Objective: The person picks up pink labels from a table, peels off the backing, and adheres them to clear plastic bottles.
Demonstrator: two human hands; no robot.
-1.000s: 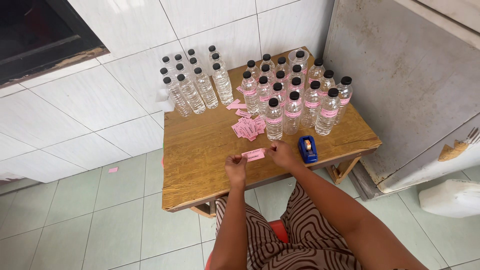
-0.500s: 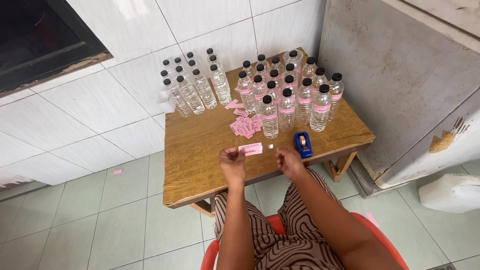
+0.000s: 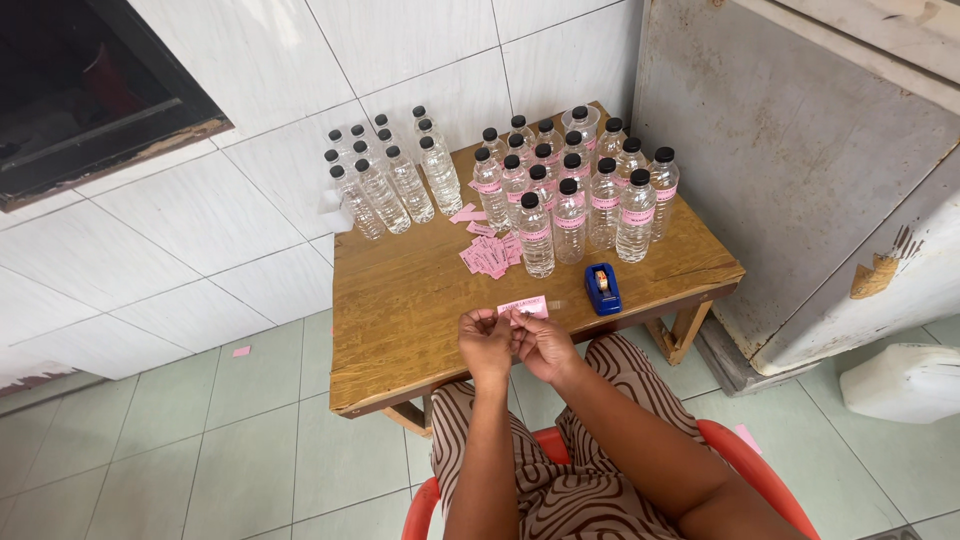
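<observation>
From the head camera, looking down, a wooden desk [image 3: 400,310] stood against a white tiled wall. Two groups of clear plastic bottles with black caps stood along its far edge. The bare bottles [image 3: 385,180], on the left, carried no labels and looked filled with a clear liquid. The labelled bottles [image 3: 575,195], on the right, each wore a pink band around the middle and held the same clear liquid. Between the two groups and a little nearer the person lay a loose pile of pink labels [image 3: 488,250]. A small blue tape dispenser [image 3: 602,288] sat just in front of the labelled bottles.

At the near edge of the desk the left hand [image 3: 487,343] and the right hand [image 3: 545,345] were close together, fingers touching. One pink label [image 3: 524,307] stood just above the fingertips, pinched at its lower edge. The grip of both hands was closed small, fingertips drawn in on that label; which fingers of which hand actually held it could not be told. The label was just left of the tape dispenser, well apart from the bottles.

The person sat on a red plastic chair [image 3: 760,470].
</observation>
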